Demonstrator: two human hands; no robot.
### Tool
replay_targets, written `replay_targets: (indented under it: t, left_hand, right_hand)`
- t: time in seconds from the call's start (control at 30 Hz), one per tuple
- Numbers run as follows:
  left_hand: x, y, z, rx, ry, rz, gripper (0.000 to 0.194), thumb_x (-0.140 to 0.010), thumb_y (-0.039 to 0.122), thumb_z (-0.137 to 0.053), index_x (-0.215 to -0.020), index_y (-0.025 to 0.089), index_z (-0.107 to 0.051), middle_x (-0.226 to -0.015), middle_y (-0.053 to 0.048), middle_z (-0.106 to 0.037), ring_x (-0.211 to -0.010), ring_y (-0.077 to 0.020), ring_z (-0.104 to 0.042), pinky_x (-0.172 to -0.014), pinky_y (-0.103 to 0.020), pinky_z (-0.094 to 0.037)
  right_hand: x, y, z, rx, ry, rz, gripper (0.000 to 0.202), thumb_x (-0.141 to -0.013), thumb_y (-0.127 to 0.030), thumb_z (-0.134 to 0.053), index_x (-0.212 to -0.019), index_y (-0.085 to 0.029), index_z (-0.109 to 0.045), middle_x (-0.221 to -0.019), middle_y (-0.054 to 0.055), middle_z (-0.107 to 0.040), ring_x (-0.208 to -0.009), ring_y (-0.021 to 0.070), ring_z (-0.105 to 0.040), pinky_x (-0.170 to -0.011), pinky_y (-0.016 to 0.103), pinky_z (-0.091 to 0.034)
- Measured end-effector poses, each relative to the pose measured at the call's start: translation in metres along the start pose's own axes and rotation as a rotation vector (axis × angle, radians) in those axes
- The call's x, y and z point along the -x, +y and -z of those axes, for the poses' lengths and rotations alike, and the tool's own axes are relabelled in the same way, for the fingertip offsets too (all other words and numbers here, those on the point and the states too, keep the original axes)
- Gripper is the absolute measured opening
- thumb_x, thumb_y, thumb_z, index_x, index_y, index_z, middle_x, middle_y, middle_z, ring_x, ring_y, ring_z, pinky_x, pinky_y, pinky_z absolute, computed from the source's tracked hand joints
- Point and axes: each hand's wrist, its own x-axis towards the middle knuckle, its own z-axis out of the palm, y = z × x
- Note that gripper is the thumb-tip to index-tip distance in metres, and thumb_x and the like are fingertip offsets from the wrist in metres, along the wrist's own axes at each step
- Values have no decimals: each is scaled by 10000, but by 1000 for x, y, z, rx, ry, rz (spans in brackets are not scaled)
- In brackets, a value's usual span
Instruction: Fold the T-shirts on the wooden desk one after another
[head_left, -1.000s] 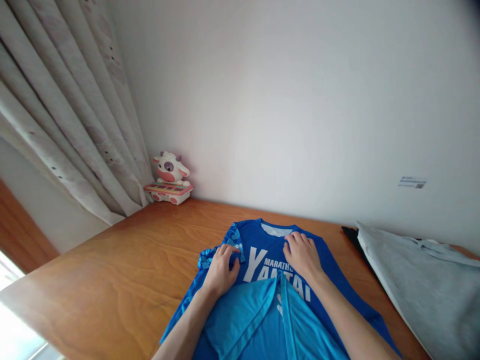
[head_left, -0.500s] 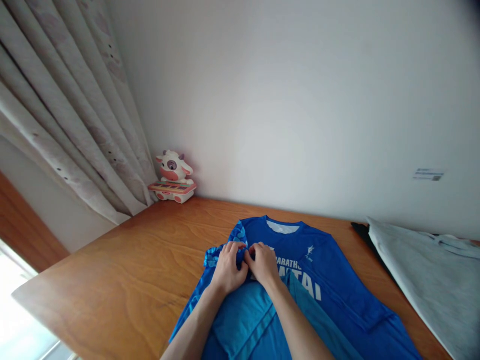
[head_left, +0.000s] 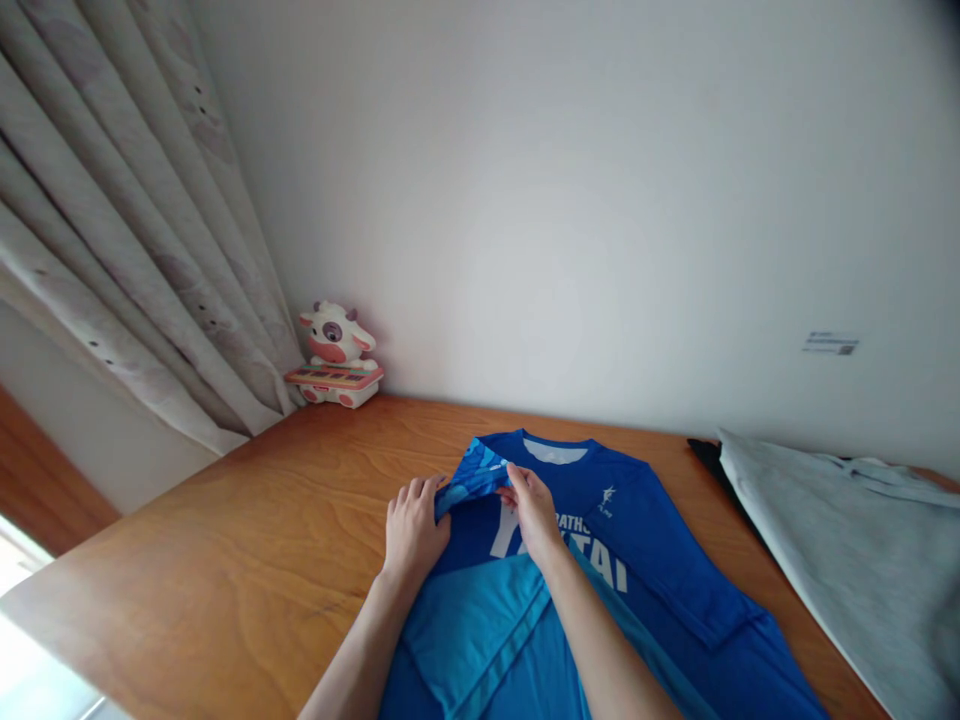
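Note:
A blue long-sleeved sports shirt (head_left: 660,540) with white lettering lies front up on the wooden surface, its collar toward the wall. Its patterned left-side sleeve (head_left: 474,486) is folded inward over the chest, stretched between my hands. My left hand (head_left: 416,525) is closed around the outer edge of that sleeve near the shirt's side. Between thumb and fingers, my right hand (head_left: 529,500) pinches the sleeve's other end above the lettering. A lighter blue garment (head_left: 480,620) lies over the shirt's lower part, under my forearms.
A cow toy with a keyboard (head_left: 335,360) stands at the back left by the curtain (head_left: 150,230). Grey clothing (head_left: 840,540), with something black under it, lies to the right. The wooden top (head_left: 247,540) meets a white wall (head_left: 562,220) bearing a small label (head_left: 831,343).
My hands have moved apart, the left one outward and the right one slightly up. The bunched sleeve is now spread between them, and more lettering shows. The view has shifted slightly.

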Motion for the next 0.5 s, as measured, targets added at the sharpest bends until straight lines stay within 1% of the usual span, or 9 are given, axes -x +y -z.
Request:
replay_targets:
  t: [0.07, 0.13, 0.2, 0.23, 0.27, 0.33, 0.4, 0.47, 0.5]
  left_hand:
    - [-4, -8, 0, 135, 15, 50, 299, -834, 182, -583, -1115, 242, -667, -1102, -54, -711, -1027, -254, -650, -892, -345, -476]
    - [-7, -12, 0, 287, 51, 121, 155, -899, 288, -541, -962, 236, -673, -935, -31, -718, -885, -218, -672, -785, -295, -493]
    - [-8, -11, 0, 375, 91, 149, 255, -941, 392, -483, -825, 227, -638, -756, -12, -667, -723, -192, -645, -671, -273, -480]
    - [-8, -9, 1, 387, 108, 119, 296, -950, 415, -463, -787, 225, -620, -705, -7, -636, -676, -185, -622, -643, -272, -472]
    - [-7, -6, 1, 378, 120, 54, 302, -949, 417, -461, -774, 225, -614, -694, -9, -623, -668, -184, -610, -642, -277, -471]
    - [-4, -1, 3, 323, 115, -145, 222, -923, 366, -499, -828, 227, -644, -760, -29, -650, -746, -203, -621, -711, -303, -488]
    - [0, 5, 5, 256, 54, -336, 146, -881, 299, -548, -916, 236, -676, -852, -54, -683, -841, -228, -630, -787, -339, -497]
    - [5, 10, 8, 228, -32, -447, 161, -840, 281, -597, -968, 242, -688, -905, -70, -699, -878, -246, -635, -812, -364, -505]
    - [7, 13, 11, 238, -69, -479, 190, -826, 306, -624, -992, 241, -689, -929, -77, -703, -888, -253, -638, -819, -375, -510]
  right_hand:
    - [1, -4, -1, -110, 3, -37, 504, -627, -646, -800, -837, -229, -611, -732, 15, -714, -729, 194, -703, -645, 279, -521]
    - [1, -8, -1, -202, 5, -58, 481, -614, -587, -826, -867, -236, -614, -785, 18, -732, -787, 192, -706, -669, 276, -527]
    - [0, -10, 0, -269, 13, -72, 459, -599, -526, -843, -876, -243, -612, -826, 18, -741, -831, 193, -705, -681, 273, -530]
    - [-1, -11, 1, -294, 22, -78, 442, -598, -504, -843, -870, -247, -608, -826, 16, -740, -841, 196, -704, -679, 275, -530]
    - [-2, -11, 2, -314, 33, -83, 420, -606, -492, -833, -859, -251, -602, -811, 13, -735, -842, 201, -703, -674, 280, -530]
    - [-3, -12, 4, -343, 53, -89, 366, -637, -488, -796, -833, -256, -591, -771, 11, -722, -821, 212, -699, -666, 296, -532]
    - [-4, -13, 7, -362, 63, -93, 314, -669, -485, -749, -805, -257, -581, -726, 8, -705, -768, 214, -688, -658, 312, -532]
    - [-3, -15, 8, -373, 58, -99, 268, -682, -462, -716, -771, -255, -571, -667, -5, -678, -682, 202, -660, -628, 313, -520]
    - [-2, -16, 8, -376, 53, -103, 248, -685, -450, -702, -756, -254, -568, -643, -10, -665, -644, 196, -643, -610, 311, -511]
